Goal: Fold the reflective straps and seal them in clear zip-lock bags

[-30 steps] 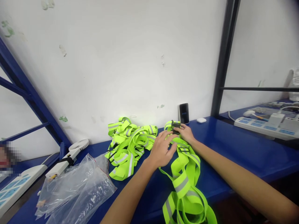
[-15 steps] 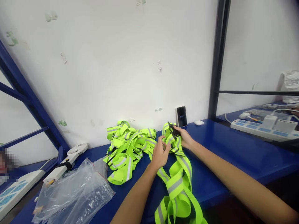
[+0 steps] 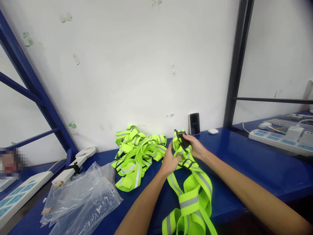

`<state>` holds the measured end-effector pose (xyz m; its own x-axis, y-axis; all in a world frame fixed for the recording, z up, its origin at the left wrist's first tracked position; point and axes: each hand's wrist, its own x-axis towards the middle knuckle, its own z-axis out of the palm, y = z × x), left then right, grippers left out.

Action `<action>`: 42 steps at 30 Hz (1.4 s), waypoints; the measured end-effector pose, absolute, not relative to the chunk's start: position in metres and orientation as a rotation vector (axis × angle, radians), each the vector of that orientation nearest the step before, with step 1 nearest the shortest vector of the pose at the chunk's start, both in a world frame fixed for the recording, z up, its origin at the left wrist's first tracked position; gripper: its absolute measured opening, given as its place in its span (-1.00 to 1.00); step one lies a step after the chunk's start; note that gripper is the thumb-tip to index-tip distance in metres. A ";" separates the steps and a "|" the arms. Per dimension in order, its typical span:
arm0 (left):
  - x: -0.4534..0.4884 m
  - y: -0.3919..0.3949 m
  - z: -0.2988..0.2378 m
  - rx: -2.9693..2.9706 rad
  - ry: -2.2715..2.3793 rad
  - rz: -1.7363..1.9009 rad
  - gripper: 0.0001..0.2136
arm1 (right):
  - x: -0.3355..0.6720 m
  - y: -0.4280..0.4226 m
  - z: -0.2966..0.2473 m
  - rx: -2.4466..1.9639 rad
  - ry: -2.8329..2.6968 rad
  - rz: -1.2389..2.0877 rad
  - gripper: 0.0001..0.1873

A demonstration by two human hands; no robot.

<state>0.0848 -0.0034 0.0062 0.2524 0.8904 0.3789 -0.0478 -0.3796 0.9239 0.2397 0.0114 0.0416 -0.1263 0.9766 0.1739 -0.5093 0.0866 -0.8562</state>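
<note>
- Reflective harness point(image 3: 193, 195), neon yellow with grey bands, lies on the largest thing in view, a blue bench point(image 3: 244, 163). Its upper end is gathered up between both hands and its loops trail from the hands back toward the person, over the bench's near edge.
- Pile of harnesses point(image 3: 137, 153) of the same kind sits just beyond the left hand's outer side, tangled against the wall.
- Clear plastic bags point(image 3: 83, 199) lie well out to the left of the left hand, crumpled and overlapping.
- White power strip point(image 3: 281, 140) rests far to the right of the right hand, with a plug in it.
- Left hand point(image 3: 170, 160) has its fingers curled shut around a strap near the harness top.
- Right hand point(image 3: 197, 147) is closed over the bunched top of the harness, thumb and fingers pinching a black buckle point(image 3: 182, 140).
- Small white fan point(image 3: 85, 152) lies beyond the bags, far left of both hands.
- Dark phone point(image 3: 194, 123) leans upright on the wall just beyond the right hand.
- White oval case point(image 3: 213, 131) sits near the phone, to the right of the right hand.
</note>
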 end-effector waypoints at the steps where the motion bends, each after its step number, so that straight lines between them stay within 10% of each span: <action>1: 0.086 -0.004 0.007 1.627 0.731 1.250 -0.38 | 0.240 0.011 0.041 -0.631 -1.013 1.451 -0.80; 13: 0.091 0.000 0.004 1.385 1.026 1.109 -0.79 | 0.224 0.024 0.027 -0.789 -1.021 1.026 -0.59; 30: 0.088 -0.003 0.007 1.010 0.662 0.941 -0.75 | 0.214 -0.015 0.061 -0.697 -1.455 0.877 -0.19; 35: 0.092 -0.002 0.002 0.940 0.679 1.115 -0.78 | 0.224 -0.005 0.054 -0.596 -1.624 1.066 -0.64; 42: 0.098 -0.003 0.000 0.865 0.596 1.289 -0.72 | 0.223 -0.008 0.056 -0.663 -1.797 1.074 -0.79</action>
